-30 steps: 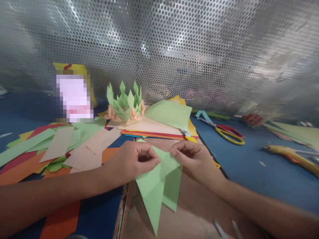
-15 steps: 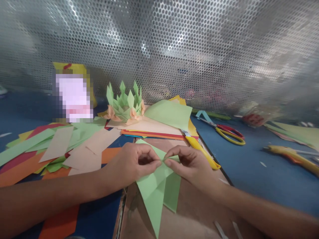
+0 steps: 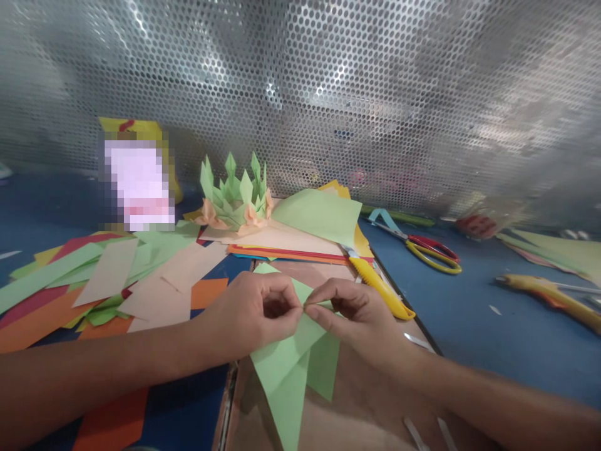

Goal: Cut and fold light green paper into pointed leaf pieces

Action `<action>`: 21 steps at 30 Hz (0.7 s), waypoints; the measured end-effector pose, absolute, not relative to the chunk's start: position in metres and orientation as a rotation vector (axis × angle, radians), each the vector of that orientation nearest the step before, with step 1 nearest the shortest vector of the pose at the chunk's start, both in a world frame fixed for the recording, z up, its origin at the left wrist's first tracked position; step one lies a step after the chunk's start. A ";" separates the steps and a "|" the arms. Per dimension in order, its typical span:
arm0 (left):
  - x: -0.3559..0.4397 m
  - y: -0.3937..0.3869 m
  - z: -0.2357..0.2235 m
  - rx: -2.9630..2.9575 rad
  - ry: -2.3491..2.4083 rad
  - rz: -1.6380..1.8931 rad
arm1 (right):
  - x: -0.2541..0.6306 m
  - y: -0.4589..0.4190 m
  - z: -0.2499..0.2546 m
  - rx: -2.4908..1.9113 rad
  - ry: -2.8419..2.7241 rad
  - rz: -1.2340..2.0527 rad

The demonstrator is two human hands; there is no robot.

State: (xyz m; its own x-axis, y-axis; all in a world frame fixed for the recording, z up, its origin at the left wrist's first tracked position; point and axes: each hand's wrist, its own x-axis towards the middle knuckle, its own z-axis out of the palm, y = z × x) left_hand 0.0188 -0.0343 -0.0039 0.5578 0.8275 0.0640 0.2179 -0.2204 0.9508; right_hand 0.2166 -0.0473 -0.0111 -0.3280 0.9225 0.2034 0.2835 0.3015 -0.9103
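A light green folded paper piece (image 3: 291, 366) with long pointed flaps hangs over a brown board (image 3: 366, 407). My left hand (image 3: 251, 313) pinches its upper edge with thumb and forefinger. My right hand (image 3: 350, 313) pinches the same edge from the right, its fingertips touching those of the left hand. Both hands are closed on the paper. Behind them a finished green and peach folded paper crown (image 3: 235, 200) stands on a stack of coloured sheets (image 3: 300, 241).
Loose strips of green, peach, orange and red paper (image 3: 94, 275) cover the blue table at left. A yellow utility knife (image 3: 380, 289) lies just right of my hands, red-yellow scissors (image 3: 432, 250) farther right, another yellow tool (image 3: 549, 294) at far right. A perforated metal wall (image 3: 328, 94) stands behind.
My hands have drawn together until their fingertips meet on the paper's upper edge. The green piece has shifted a little left and down, and the yellow knife has come into view.
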 end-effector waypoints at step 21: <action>0.012 -0.009 0.012 1.431 1.060 0.854 | 0.230 -0.029 -0.013 -1.140 -1.434 1.240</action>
